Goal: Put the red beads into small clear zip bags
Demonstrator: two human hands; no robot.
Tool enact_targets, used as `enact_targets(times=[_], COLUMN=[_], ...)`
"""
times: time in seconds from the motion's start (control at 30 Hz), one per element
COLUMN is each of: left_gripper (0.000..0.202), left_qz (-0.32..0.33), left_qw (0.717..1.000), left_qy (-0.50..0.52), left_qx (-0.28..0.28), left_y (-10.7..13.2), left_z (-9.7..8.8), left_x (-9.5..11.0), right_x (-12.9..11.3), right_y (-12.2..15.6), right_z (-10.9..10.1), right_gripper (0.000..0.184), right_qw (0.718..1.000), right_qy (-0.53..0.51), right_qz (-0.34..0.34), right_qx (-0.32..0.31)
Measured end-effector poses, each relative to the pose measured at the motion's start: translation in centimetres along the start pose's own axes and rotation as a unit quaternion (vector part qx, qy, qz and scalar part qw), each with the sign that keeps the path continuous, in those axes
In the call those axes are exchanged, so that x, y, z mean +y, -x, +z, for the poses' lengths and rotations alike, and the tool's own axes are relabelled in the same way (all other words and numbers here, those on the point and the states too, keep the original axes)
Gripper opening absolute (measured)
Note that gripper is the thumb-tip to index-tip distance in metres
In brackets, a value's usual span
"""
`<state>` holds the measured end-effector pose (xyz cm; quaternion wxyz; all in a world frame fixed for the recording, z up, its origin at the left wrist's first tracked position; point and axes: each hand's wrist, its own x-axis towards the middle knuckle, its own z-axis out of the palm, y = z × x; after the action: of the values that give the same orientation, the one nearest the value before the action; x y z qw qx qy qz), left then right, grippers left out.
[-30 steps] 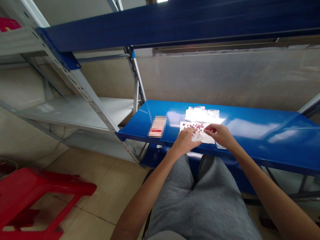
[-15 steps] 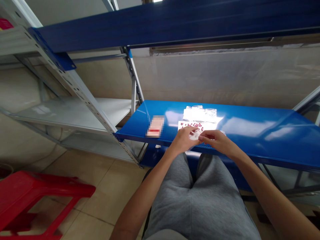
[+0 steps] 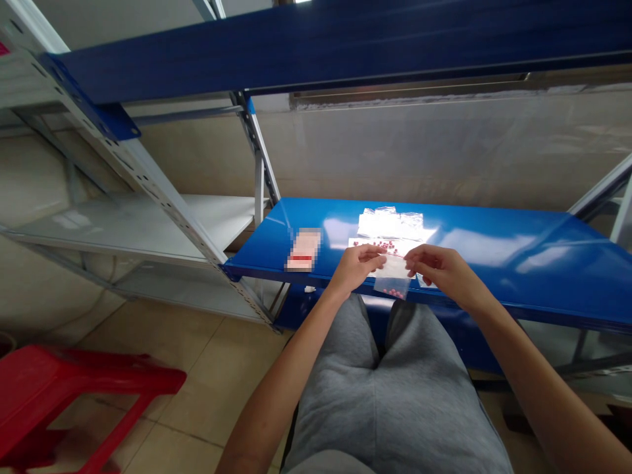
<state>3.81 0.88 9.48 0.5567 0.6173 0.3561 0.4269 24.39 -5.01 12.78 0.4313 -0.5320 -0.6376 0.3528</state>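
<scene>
left hand (image 3: 354,268), right hand (image 3: 438,268) pinch top corners of clear bag (image 3: 393,284) over near edge of blue steel shelf (image 3: 494,289); red beads (image 3: 394,293) gather at hanging bag's bottom; white sheet (image 3: 380,247) beyond, more clear bags (image 3: 390,222) far.

From my remote seat I count one left hand (image 3: 355,266), one right hand (image 3: 437,271), one clear plastic bag (image 3: 392,284) between them, one pixelated packet (image 3: 304,249) and one red stool (image 3: 74,388) (cut off by the frame). Red beads (image 3: 382,245): perhaps six in the bag and fifteen beyond it, though glare makes that rough.
</scene>
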Motion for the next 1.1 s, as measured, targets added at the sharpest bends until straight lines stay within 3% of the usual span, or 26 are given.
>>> enact_targets(times=[0.27, 0.4, 0.57, 0.83, 1.1], left_gripper=[0.028, 0.027, 0.028, 0.022, 0.016], left_qz=[0.04, 0.042, 0.038, 0.064, 0.097], left_qw=[0.996, 0.997, 0.998, 0.985, 0.971], left_qy=[-0.072, -0.056, -0.047, -0.159, -0.217], left_qx=[-0.034, -0.022, -0.012, -0.005, 0.02], left_y=[-0.2, 0.0, 0.2, 0.3, 0.7], left_z=[-0.1, 0.0, 0.2, 0.3, 0.9], left_x=[-0.4, -0.1, 0.2, 0.0, 0.9], right_x=[-0.4, 0.1, 1.0, 1.0, 0.9], right_y=[0.7, 0.5, 0.3, 0.3, 0.3], right_z=[-0.4, -0.6, -0.6, -0.6, -0.5], right_gripper=[0.038, 0.045, 0.039, 0.044, 0.037], right_qw=[1.0, 1.0, 1.0, 0.997, 0.995], right_qy=[0.002, -0.006, 0.018, 0.057, 0.086], right_qz=[0.001, 0.008, 0.015, -0.002, -0.002], right_qx=[-0.008, -0.004, 0.014, 0.042, 0.051])
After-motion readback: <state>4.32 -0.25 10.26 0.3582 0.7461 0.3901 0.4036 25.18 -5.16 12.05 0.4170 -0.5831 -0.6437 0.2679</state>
